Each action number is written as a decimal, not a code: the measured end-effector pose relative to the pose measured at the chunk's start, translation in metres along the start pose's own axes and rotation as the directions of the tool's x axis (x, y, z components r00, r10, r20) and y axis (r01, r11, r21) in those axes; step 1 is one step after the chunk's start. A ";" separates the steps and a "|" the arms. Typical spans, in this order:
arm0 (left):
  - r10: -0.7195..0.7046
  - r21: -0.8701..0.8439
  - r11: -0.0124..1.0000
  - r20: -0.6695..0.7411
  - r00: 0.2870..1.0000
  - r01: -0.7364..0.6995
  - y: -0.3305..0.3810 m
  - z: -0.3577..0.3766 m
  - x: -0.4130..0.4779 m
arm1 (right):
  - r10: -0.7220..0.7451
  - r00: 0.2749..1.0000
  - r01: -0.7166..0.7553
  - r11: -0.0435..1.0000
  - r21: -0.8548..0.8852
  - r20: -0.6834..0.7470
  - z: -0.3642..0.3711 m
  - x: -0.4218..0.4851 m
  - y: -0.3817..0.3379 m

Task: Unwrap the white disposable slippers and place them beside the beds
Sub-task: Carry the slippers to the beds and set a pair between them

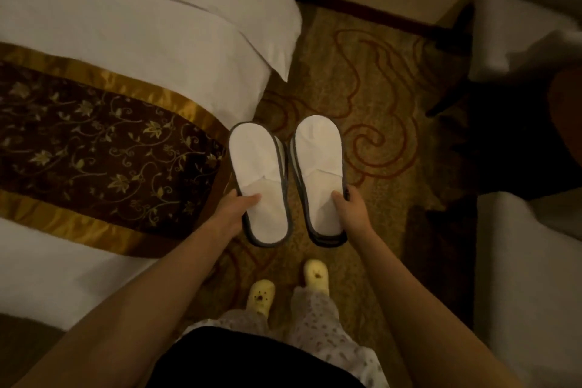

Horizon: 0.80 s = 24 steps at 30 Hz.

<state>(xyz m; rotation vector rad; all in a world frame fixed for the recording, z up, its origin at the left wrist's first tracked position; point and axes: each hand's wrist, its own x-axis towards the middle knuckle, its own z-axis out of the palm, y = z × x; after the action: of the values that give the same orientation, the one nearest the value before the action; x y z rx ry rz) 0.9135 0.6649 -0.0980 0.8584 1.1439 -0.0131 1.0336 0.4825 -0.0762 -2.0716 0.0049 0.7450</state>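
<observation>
Two white disposable slippers with dark grey edging are held side by side above the patterned carpet, toes pointing away from me. My left hand (234,209) grips the left slipper (256,167) near its heel end, thumb on top. My right hand (351,208) grips the right slipper (318,161) the same way; more than one grey edge shows along its sides, as if stacked. The bed (132,50) with white linen lies to the left, its edge right beside the left slipper. No wrapper is visible.
A brown and gold floral bed runner (94,151) crosses the bed. White upholstered furniture (529,35) stands at the right, with another pale piece (529,261) lower right. A dark baseboard (371,12) runs along the far wall. My feet in yellow slippers (259,296) stand on the carpet (378,98).
</observation>
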 end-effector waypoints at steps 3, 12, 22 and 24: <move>-0.036 -0.087 0.996 -0.076 0.996 0.029 0.002 0.011 0.024 | -0.004 0.995 0.012 0.997 -0.082 0.097 0.004 0.047 -0.010; -0.064 -0.361 0.931 -0.298 0.952 -0.050 -0.047 0.029 0.122 | -0.050 0.878 0.223 0.922 -0.315 0.476 0.052 0.189 0.005; -0.204 -0.540 0.839 -0.438 0.875 -0.075 -0.174 0.006 0.260 | 0.016 0.788 0.265 0.894 -0.362 0.615 0.150 0.293 0.135; -0.220 -0.559 0.825 -0.455 0.863 -0.084 -0.203 -0.001 0.287 | 0.040 0.769 0.258 0.893 -0.368 0.638 0.173 0.311 0.169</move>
<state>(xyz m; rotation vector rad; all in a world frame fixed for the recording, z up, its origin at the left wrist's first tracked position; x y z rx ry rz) 0.9566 0.6412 -0.4458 0.2758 1.5621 0.5002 1.1540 0.5988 -0.4327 -2.0928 -0.7290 1.4455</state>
